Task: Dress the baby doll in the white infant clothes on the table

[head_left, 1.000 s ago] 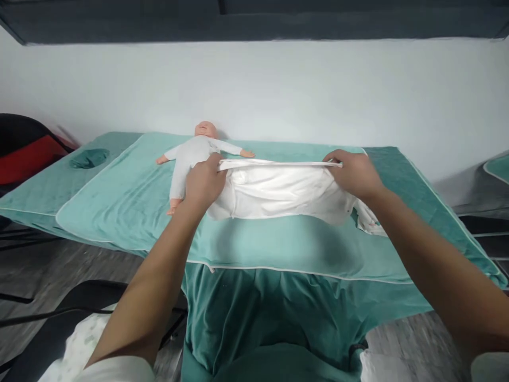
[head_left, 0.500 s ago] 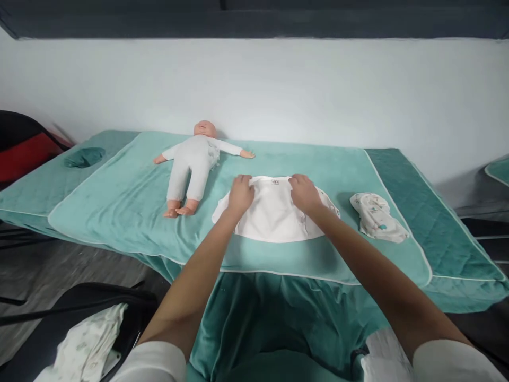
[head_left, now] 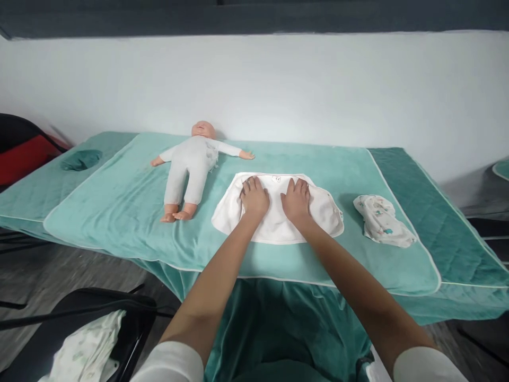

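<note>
A white baby garment (head_left: 274, 223) with rounded ends and a small printed mark at its top edge lies spread on the light green sheet (head_left: 131, 201). My left hand (head_left: 254, 199) rests flat on its left half, fingers stretched toward the top edge. On the right half, my right hand (head_left: 296, 201) presses down the same way, fingers apart. Neither hand grips anything. To the left lies a baby doll (head_left: 186, 164) on its back in white clothing, arms spread. A folded white cloth item (head_left: 384, 220) with a coloured print sits to the right of the garment.
The massage bed (head_left: 441, 212) has a face hole (head_left: 81, 160) at its left end and stands along a white wall (head_left: 254, 90). A black chair (head_left: 131, 323) at lower left holds a printed cloth (head_left: 87, 345). A red and black chair (head_left: 27, 154) stands far left.
Both hands have let go of the garment's top edge and moved inward and slightly down, now lying flat on it. The garment's side parts lie more spread out.
</note>
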{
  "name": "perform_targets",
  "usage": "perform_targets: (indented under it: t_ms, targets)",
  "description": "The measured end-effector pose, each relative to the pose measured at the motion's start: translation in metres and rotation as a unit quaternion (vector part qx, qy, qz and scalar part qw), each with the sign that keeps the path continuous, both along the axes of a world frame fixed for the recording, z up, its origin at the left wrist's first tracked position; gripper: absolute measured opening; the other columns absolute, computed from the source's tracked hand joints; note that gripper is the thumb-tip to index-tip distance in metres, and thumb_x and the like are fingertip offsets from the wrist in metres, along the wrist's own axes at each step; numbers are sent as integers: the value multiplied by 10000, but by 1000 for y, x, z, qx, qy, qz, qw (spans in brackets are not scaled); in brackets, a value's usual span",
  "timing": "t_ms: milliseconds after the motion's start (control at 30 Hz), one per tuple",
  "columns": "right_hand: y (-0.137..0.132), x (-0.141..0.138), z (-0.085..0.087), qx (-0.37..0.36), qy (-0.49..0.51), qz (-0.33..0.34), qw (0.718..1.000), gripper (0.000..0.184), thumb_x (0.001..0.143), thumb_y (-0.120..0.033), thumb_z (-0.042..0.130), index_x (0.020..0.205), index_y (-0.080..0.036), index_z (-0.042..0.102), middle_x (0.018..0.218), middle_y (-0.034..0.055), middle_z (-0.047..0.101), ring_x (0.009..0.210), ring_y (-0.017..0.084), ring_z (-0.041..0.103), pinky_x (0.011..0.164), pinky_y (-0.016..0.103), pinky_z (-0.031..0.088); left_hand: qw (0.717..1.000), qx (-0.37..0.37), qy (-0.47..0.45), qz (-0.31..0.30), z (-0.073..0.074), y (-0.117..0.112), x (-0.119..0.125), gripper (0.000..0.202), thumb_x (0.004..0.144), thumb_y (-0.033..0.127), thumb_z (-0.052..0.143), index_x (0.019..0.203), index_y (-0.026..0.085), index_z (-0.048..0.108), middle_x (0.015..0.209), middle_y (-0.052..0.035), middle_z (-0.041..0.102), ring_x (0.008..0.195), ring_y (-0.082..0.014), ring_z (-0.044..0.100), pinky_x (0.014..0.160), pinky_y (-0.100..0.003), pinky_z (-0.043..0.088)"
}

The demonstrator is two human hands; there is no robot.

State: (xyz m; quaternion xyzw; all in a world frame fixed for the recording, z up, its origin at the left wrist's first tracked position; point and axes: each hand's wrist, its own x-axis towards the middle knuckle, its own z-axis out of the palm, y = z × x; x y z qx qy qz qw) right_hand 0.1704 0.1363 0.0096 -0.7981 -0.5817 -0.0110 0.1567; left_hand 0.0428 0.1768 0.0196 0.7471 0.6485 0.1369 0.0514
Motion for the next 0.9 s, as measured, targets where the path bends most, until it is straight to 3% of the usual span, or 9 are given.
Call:
perform_targets:
  t_ms: [133,333,467,600,767,900]
  targets:
    - [16,-7,6,19,41,-40,998,732,849,-29,452,1569,22,330,1645,299,291,1541,392,271,1238,521,245,999,13,-36,11,0,9,16,651,999,278,330,1603,36,320,1697,-188,308,1568,-370,289,1245,-538,336]
    - [46,-11,2,69,81,-89,990,709,916,-152,439,1604,-74,289,1688,251,225,1530,423,246,1184,621,310,996,14,-80,35,2,37,31,668,1002,301,347,1607,20,299,1701,-200,291,1582,-355,271,1265,-503,320]
    - [58,9,-1,63,72,-72,993,713,968,-257,445,1635,-123,232,1704,219,193,1510,406,302,1159,585,380,998,9,-54,9,-7,56,30,702,1017,366,342,1643,71,226,1728,-169,230,1597,-351,236,1234,-533,371]
    - [69,29,-5,32,96,-36,994,709,1009,-325,389,1637,-60,193,1700,248,176,1512,357,354,1200,487,376,999,13,-47,-18,-18,69,30,692,1038,408,297,1649,90,221,1724,-178,238,1598,-332,248,1248,-512,358]
    - [80,34,-10,-4,142,-43,989,738,1005,-356,385,1644,-60,165,1707,252,157,1524,369,343,1215,515,356,998,-20,-44,-41,-21,82,32,711,1047,422,297,1640,39,219,1715,-228,227,1604,-323,239,1303,-451,254]
    - [85,36,-10,11,151,-41,988,755,989,-321,408,1640,-35,154,1703,260,160,1531,368,326,1222,509,346,998,-3,-47,-49,-22,90,34,705,1051,414,295,1639,34,216,1711,-247,222,1607,-330,228,1306,-446,240]
